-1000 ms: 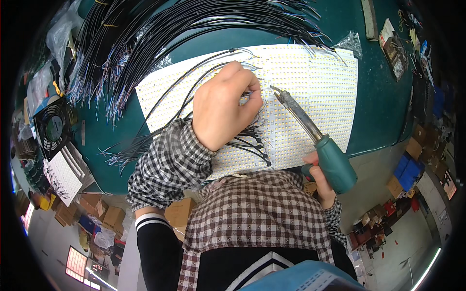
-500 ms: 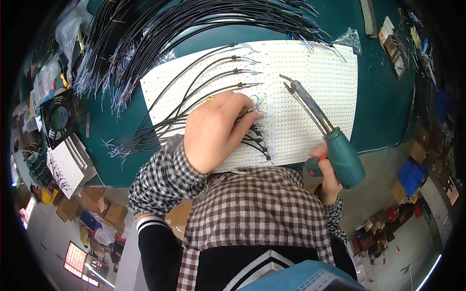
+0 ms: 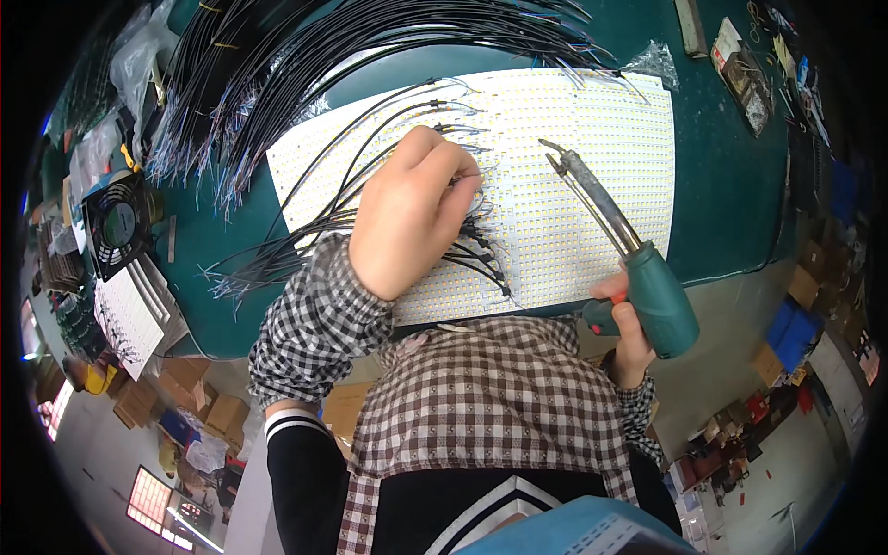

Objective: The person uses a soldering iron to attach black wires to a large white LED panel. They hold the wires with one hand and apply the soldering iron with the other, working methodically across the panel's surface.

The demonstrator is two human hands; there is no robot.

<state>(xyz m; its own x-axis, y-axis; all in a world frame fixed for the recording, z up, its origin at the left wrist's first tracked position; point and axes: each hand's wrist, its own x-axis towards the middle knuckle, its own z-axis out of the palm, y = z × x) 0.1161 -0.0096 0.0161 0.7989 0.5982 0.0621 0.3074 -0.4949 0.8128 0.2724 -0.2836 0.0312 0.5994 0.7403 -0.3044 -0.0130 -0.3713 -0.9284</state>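
My left hand [image 3: 413, 211] is closed in a pinch over the white LED board [image 3: 601, 213], at the row where the cables end. Between thumb and fingers shows a dark end of a black cable, with thin wires near the fingertips; the hand covers most of it. Other black cables [image 3: 370, 120] lie across the left half of the board, their stripped wire ends along one line above and below my hand. My right hand [image 3: 632, 338] grips a green soldering gun [image 3: 659, 301] by its handle. Its tip points up and left, over the board, with nothing visible at it.
A big bundle of black cables [image 3: 370, 37] curves across the back of the green table [image 3: 731, 203]. At left stand a black fan [image 3: 118, 222] and a stack of white boards [image 3: 134, 310]. A small worn box [image 3: 743, 83] and a plastic bag [image 3: 655, 63] lie at back right.
My left hand has moved a little away from me along the row of cable ends, still pinched. The board sits slightly farther left and back in view. The soldering gun has hardly moved.
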